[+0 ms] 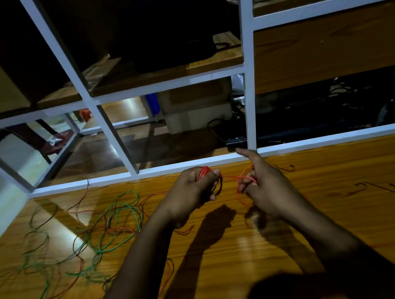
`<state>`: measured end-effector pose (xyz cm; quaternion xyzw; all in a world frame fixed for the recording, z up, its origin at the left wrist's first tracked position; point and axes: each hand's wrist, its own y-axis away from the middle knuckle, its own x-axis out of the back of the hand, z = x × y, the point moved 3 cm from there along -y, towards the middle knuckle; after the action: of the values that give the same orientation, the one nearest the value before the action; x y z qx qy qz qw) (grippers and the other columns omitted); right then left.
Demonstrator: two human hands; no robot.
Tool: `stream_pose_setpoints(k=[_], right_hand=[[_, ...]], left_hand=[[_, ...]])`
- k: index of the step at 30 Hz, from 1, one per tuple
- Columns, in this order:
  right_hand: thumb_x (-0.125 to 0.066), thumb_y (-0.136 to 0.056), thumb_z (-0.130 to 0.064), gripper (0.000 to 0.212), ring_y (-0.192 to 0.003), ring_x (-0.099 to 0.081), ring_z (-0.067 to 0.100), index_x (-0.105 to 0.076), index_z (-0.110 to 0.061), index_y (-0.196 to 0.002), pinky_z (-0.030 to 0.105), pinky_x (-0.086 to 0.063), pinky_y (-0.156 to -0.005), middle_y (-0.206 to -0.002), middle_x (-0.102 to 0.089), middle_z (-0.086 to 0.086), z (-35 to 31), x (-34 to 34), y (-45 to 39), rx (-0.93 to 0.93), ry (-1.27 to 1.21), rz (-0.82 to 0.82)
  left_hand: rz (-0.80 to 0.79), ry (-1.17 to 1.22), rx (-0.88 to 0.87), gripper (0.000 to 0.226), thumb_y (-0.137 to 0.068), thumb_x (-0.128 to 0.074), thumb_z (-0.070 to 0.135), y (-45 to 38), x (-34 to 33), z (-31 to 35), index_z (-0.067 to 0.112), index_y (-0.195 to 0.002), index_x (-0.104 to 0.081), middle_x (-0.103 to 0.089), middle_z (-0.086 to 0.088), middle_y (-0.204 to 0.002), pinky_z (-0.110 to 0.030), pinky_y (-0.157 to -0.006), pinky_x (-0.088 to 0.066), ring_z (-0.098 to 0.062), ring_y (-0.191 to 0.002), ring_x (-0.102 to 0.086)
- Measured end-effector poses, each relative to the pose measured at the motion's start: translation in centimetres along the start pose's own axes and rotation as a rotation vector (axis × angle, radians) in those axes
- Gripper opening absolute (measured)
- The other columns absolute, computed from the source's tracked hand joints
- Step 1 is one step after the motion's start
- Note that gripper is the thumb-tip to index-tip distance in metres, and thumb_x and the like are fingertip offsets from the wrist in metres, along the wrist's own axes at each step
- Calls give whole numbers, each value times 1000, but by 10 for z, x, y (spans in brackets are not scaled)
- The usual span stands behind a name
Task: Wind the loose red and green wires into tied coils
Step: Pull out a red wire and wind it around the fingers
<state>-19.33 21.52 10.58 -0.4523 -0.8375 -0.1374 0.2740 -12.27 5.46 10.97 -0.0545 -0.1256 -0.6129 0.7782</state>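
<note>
Where the wooden desk runs out toward its left edge, a loose tangle of green wires and red wires lies spread flat on the top, well apart from both hands and touched by neither. A few red strands trail from that heap toward the middle of the desk and pass under the left forearm.

The left hand is held above the desk near its far edge, its grip clenched around a small red coil that shows above the curled fingers, with darker loops hanging below them. From this coil a single red strand runs taut across the gap to the right hand. There the grip is a pinch: the lower fingers are curled around a thin loop of the same red wire, which hangs down beside the palm, while the index finger points straight out toward the white metal shelf frame behind the desk.

Further right, two short dark wire scraps lie on the desk top. No legible writing or brand shows anywhere.
</note>
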Motion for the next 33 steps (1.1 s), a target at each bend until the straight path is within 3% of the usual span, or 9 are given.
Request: stream_pose_setpoints(k=[3, 6, 11, 17, 19, 21, 25, 28, 33], right_hand=[[-54, -98, -2, 85, -79, -72, 14, -13, -58, -147, 22, -50, -51, -93, -73, 1, -8, 3, 2, -75, -389, -35], [-55, -98, -3, 71, -76, -69, 9, -27, -44, -149, 22, -48, -53, -88, -71, -2, -4, 9, 4, -5, -182, 128], [-61, -98, -15, 15, -77, -65, 11, -68, -26, -92, 28, -46, -63, -83, -71, -6, 11, 19, -1, 21, -71, 229], [-53, -99, -3, 14, -73, -69, 18, -66, -5, -102, 38, -63, -79, -74, -69, 4, 9, 20, -6, -160, -1133, 72], [-49, -100, -2, 14, -49, -57, 8, -62, -3, -105, 28, -62, -57, -69, -61, 4, 3, 22, -6, -218, -1323, 13], [-48, -100, -4, 12, -37, -35, 2, -60, -7, -103, 15, -37, -33, -62, -48, -1, 0, 28, -6, -216, -1300, -18], [-55, -96, -8, 15, -39, -20, 3, -61, -13, -83, 18, -9, -36, -54, -26, -7, -4, 45, -6, -154, -1127, -59], [-64, -89, -17, 9, -42, -22, 4, -62, -14, -81, 19, -11, -39, -57, -30, -7, -6, 53, -6, -40, -997, -60], [-55, -100, -33, 20, -64, -60, -4, -71, -24, -92, 11, -39, -55, -75, -68, -10, 3, 54, -12, 124, -325, 340]], left_hand=[[33, 229, 78, 34, -103, -53, 26, -5, 8, -8, 14, -71, -50, -37, 5, -50, -25, -59, -43, -8, -42, -37], [79, 328, 139, 38, -103, -52, 24, -6, 18, -16, 15, -66, -50, -31, 5, -48, -23, -55, -42, -9, -39, -26], [65, 406, 185, 34, -105, -49, 24, -3, 23, -17, 14, -72, -52, -30, 5, -50, -22, -55, -41, -8, -37, -24], [77, 241, 159, 36, -104, -50, 28, 1, 17, -11, 16, -70, -49, -32, 2, -52, -27, -61, -42, -8, -39, -34], [75, 217, 150, 36, -104, -49, 29, 1, 15, -8, 17, -70, -47, -31, 1, -53, -29, -64, -43, -9, -39, -34], [66, 231, 144, 37, -104, -49, 29, 2, 15, -5, 17, -69, -47, -30, 1, -52, -27, -66, -49, -11, -40, -28], [13, 333, 160, 35, -106, -44, 29, 3, 16, 1, 17, -73, -46, -28, 6, -48, -24, -68, -55, -8, -34, -24], [-43, 511, 184, 32, -105, -44, 30, 5, 16, 7, 17, -76, -45, -28, 6, -48, -20, -61, -53, -6, -30, -24], [-324, 1008, 173, 25, -95, -56, 30, 15, 11, 23, 11, -79, -53, -53, 0, -52, -13, -47, -51, -3, -31, -42]])
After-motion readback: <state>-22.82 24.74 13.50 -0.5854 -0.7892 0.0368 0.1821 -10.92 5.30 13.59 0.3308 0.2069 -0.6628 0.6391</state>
